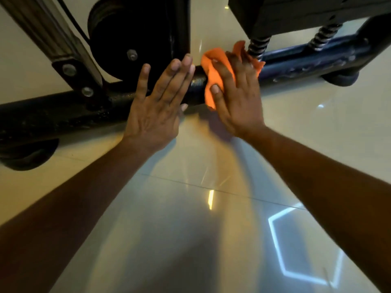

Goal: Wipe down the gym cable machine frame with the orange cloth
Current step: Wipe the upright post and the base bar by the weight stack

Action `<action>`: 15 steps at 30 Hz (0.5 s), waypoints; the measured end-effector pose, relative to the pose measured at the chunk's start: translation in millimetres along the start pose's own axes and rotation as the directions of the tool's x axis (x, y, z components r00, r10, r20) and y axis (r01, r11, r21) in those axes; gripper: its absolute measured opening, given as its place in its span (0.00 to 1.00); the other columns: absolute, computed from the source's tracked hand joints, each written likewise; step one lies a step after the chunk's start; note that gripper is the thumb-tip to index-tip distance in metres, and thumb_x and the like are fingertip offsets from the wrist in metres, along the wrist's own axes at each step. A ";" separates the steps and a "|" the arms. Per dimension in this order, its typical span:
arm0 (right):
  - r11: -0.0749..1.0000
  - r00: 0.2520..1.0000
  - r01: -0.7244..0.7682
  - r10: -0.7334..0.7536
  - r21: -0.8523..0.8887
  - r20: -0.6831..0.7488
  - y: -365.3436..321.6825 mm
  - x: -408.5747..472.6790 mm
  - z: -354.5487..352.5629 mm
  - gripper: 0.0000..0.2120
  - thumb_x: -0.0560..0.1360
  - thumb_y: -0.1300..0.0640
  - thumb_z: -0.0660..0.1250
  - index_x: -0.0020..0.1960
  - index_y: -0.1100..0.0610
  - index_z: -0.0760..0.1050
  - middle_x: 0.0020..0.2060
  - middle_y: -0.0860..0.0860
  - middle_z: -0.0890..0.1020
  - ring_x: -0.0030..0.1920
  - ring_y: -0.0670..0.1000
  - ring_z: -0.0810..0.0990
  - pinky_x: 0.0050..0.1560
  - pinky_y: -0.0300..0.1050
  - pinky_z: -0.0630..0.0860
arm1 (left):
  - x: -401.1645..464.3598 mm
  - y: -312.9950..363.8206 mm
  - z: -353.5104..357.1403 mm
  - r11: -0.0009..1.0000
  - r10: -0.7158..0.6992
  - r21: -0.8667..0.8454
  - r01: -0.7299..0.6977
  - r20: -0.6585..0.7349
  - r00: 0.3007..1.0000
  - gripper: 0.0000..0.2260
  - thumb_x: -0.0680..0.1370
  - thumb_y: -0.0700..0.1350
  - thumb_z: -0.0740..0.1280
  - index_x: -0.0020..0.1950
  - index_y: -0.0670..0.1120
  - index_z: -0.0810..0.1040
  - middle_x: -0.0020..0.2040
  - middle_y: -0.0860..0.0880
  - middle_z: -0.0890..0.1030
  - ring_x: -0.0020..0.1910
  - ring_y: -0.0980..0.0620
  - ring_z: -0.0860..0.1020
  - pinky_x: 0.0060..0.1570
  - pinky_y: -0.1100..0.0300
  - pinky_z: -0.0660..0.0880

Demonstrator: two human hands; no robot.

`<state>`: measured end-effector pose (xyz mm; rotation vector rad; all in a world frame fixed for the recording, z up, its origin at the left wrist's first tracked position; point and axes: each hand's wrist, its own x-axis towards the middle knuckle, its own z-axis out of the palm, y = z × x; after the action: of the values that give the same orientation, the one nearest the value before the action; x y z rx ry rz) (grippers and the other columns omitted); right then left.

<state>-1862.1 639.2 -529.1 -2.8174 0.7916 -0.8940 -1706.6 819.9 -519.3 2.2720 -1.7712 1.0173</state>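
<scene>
Cloth (pixel 213 66), orange, pressed on base bar (pixel 196 85) by R hand (pixel 237 98), fingers flat; L hand (pixel 156 106) just left, fingers straight.

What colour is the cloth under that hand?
Orange cloth, under the right hand, seen in the head view.

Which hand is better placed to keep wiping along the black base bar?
Right. The right hand already presses the crumpled orange cloth onto the black round metal base bar. The left hand lies beside it, fingers straight, with no cloth.
</scene>
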 end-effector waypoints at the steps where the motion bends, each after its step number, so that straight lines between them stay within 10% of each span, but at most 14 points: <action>1: 0.998 0.997 -0.064 0.065 0.015 -0.032 -15.5 -0.4 7.5 0.27 0.90 0.46 0.57 0.86 0.55 0.64 0.84 0.62 0.63 0.85 0.67 0.58 0.85 0.65 0.54 | 0.0 -2.9 0.6 1.000 0.013 -0.011 -0.013 -0.006 1.000 0.31 0.90 0.51 0.54 0.88 0.44 0.43 0.87 0.50 0.39 0.85 0.51 0.43 0.81 0.41 0.32; 8: 0.960 0.954 0.272 -0.261 -0.066 0.146 17.4 6.9 -6.6 0.30 0.90 0.41 0.54 0.88 0.51 0.58 0.86 0.58 0.60 0.85 0.65 0.57 0.83 0.66 0.56 | 1.8 -11.1 5.6 0.999 0.051 -0.014 -0.051 -0.056 0.997 0.29 0.90 0.50 0.55 0.88 0.44 0.48 0.87 0.49 0.47 0.85 0.51 0.42 0.83 0.40 0.36; 15: 0.999 0.995 0.046 -0.045 -0.011 0.089 -38.8 1.0 3.7 0.28 0.90 0.43 0.54 0.87 0.52 0.60 0.86 0.58 0.60 0.86 0.65 0.55 0.84 0.66 0.50 | 16.7 -13.4 -12.1 0.999 0.023 -0.032 -0.025 -0.068 0.997 0.32 0.89 0.52 0.55 0.88 0.44 0.45 0.87 0.49 0.41 0.85 0.51 0.40 0.83 0.43 0.34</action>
<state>-1841.8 671.9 -522.9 -2.8746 0.7274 -0.7660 -1698.3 815.7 -496.6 2.1750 -1.7795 1.0478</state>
